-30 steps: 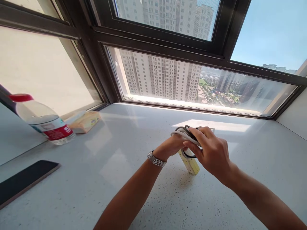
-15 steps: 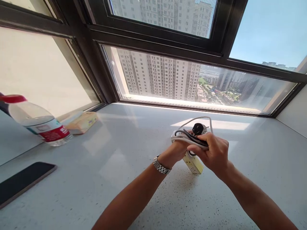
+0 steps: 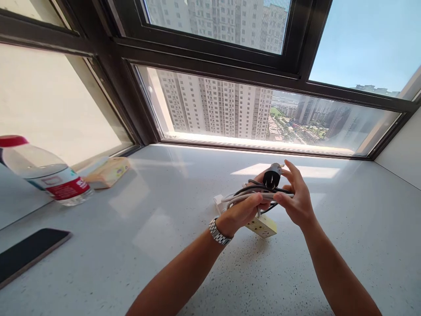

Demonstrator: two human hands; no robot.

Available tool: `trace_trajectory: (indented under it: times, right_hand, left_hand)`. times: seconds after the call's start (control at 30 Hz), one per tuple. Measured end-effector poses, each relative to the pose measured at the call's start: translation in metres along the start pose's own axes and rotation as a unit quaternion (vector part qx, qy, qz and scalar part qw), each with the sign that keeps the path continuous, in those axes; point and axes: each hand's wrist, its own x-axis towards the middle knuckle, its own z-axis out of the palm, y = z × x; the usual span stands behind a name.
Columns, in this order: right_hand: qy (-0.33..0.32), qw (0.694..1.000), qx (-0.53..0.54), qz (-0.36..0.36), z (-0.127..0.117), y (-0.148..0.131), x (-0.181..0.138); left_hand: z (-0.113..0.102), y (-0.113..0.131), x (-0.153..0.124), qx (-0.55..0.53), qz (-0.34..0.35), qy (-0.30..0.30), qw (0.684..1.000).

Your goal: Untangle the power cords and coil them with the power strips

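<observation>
A bundle of looped grey and black cables (image 3: pixel 245 191) is gripped in my left hand (image 3: pixel 241 210), its thumb lying along the grey strands. My right hand (image 3: pixel 298 199) has its thumb against the right end of the loops, with its other fingers behind them and the index finger raised beside a plug. That black plug (image 3: pixel 271 177) sits on top of the bundle with its prongs showing. Below the cables, a pale yellow power strip (image 3: pixel 265 227) is partly hidden by my left hand. A white block-shaped piece (image 3: pixel 219 202) sticks out left of my left hand.
On the speckled white countertop (image 3: pixel 158 263), a dark phone (image 3: pixel 31 254) lies at the left. Behind it are a red-capped bottle (image 3: pixel 66 186) and a tissue pack (image 3: pixel 108 173). A dark window frame (image 3: pixel 210 74) borders the back.
My left thumb has come over the cables, where the hand was beneath them. My right hand has shifted right and its fingers have spread upward. The cables have moved slightly left.
</observation>
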Motion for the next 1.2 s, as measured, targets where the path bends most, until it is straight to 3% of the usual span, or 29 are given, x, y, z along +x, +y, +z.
trace_trajectory:
  times: [0.1,0.17,0.37,0.43,0.53,0.63,0.7,0.8,0.87,0.9,1.0,1.07,1.13,1.2]
  right_hand:
    - [-0.063,0.994,0.075,0.049,0.003,-0.006,0.003]
    - [-0.059,0.989,0.116,0.067,0.009,-0.009,0.005]
    - [0.078,0.987,0.122,0.068,0.025,0.002,0.013]
    - [0.112,0.985,0.114,0.060,0.025,0.010,0.018]
    - [0.157,0.982,0.098,0.047,0.021,0.024,0.027]
    - [0.188,0.979,0.076,0.032,0.016,0.035,0.034]
    - [0.200,0.977,0.070,0.027,0.012,0.037,0.037]
    - [0.187,0.979,0.074,0.036,0.010,0.032,0.035]
    - [0.143,0.986,0.072,0.040,0.010,0.023,0.030]
    - [0.117,0.990,0.069,0.037,0.011,0.018,0.027]
    - [0.057,0.998,0.038,0.004,0.012,0.004,0.017]
    - [0.042,0.998,-0.004,-0.037,0.010,-0.003,0.013]
    - [0.045,0.996,-0.032,-0.072,0.007,-0.005,0.011]
    - [0.062,0.994,-0.026,-0.091,0.004,-0.004,0.011]
  left_hand:
    - [0.002,0.001,0.001,0.013,-0.034,-0.004,0.999]
    - [0.007,0.003,0.002,0.013,-0.062,0.016,0.998]
    - [0.018,-0.001,0.008,0.084,-0.064,0.182,0.978]
    - [0.018,-0.005,0.008,0.142,-0.078,0.209,0.964]
    - [0.019,-0.003,-0.003,0.203,-0.117,0.180,0.955]
    - [0.022,0.009,-0.026,0.307,-0.067,0.101,0.944]
    - [0.023,0.016,-0.043,0.445,0.012,0.081,0.892]
    - [0.019,0.019,-0.050,0.606,0.156,0.117,0.772]
    - [0.013,0.017,-0.040,0.654,0.194,0.135,0.719]
    - [0.010,0.016,-0.032,0.666,0.187,0.139,0.709]
    - [0.004,0.022,-0.001,0.676,0.105,0.125,0.718]
    - [0.002,0.031,0.017,0.665,0.033,0.073,0.742]
    - [0.002,0.039,0.030,0.624,-0.003,0.006,0.782]
    - [0.002,0.043,0.037,0.550,0.016,-0.037,0.834]
